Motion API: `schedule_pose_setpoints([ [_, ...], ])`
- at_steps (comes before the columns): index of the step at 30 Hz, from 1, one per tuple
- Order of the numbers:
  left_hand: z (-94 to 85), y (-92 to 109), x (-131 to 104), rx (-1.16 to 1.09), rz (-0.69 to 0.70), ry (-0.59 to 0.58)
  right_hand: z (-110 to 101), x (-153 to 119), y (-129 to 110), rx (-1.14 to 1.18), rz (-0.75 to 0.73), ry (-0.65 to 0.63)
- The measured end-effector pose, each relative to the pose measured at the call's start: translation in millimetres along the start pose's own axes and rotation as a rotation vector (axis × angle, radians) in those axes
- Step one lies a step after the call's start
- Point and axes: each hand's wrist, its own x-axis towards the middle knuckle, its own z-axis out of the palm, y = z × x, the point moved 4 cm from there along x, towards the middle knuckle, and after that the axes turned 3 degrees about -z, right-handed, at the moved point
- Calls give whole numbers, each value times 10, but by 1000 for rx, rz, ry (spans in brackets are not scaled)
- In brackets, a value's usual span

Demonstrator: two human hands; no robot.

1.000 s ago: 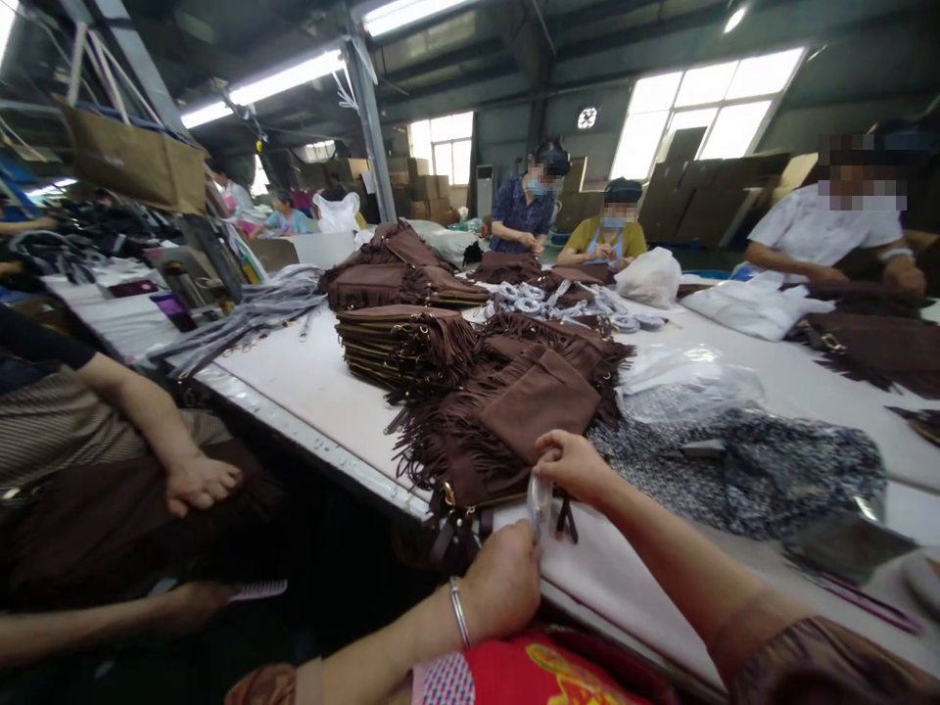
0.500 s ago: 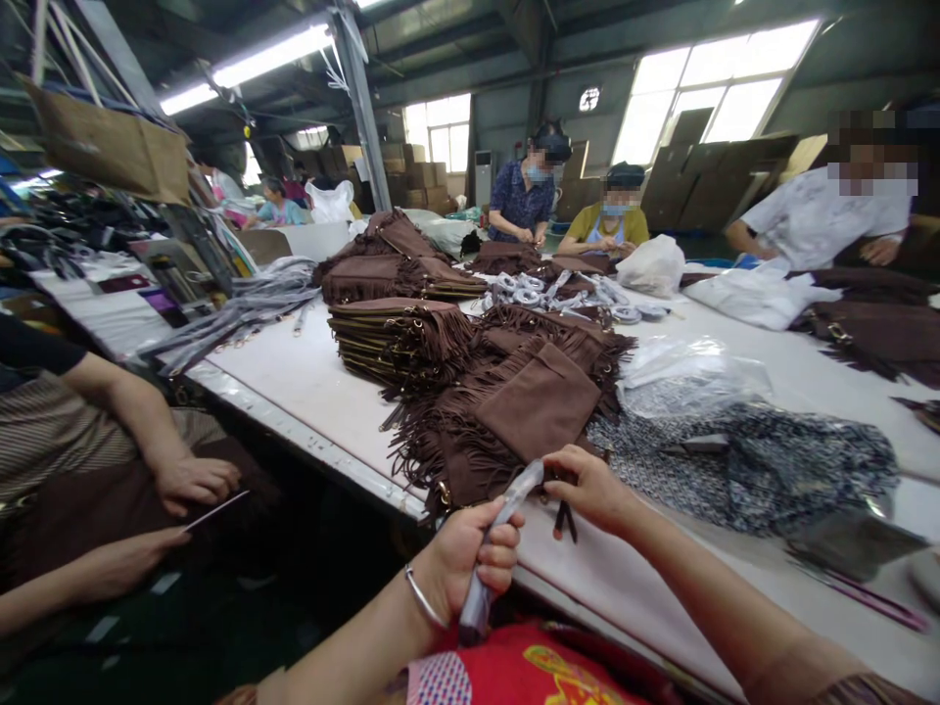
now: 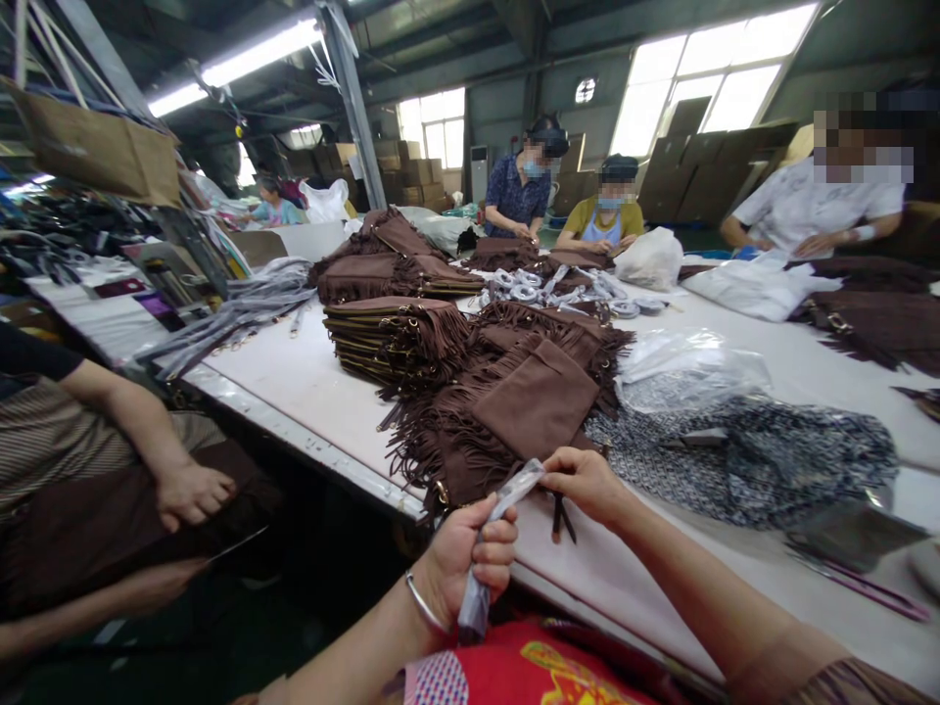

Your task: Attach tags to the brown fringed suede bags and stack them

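A strap wrapped in clear plastic runs slantwise through my left hand, whose fingers are wrapped round its middle. My right hand is closed in a pinch at the strap's upper end, with thumb and forefinger on the plastic. Dark narrow strip ends hang just below my right fingers; what they belong to is hidden. Just beyond both hands lies a brown fringed bag on a heap of brown fringe. A stack of brown bags with brass-coloured zips stands behind it to the left.
Patterned dark fabric and clear plastic bags lie to the right on the white table. Purple-handled tweezers or snips are at far right. Wrapped straps lie left. A co-worker's hands hold brown material at left.
My hands stay on the wrapped strap, nearly in place; the right fingers close nearer its upper end. The co-worker's hand and thin blade-like tool at left have shifted right and down.
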Motion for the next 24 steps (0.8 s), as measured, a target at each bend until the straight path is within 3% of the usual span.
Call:
schedule_pose_setpoints([
  [5,-80,-67,21,404,26,162,-59,-109,-25,-527,-107,-21],
  [8,-112,-109,31,668,96,296,-96,-206,-70,-689,-143,41],
  [11,-94,-139,38,759,99,320,-71,-341,-221,-628,-371,84],
  [15,-49,-150,42,767,73,284,125,-528,-422,-595,-756,-109],
  [20,-40,-178,29,850,70,324,268,-504,-469,-610,-861,-157],
  [24,7,-94,-3,1412,375,518,322,-432,-497,-659,-841,-252],
])
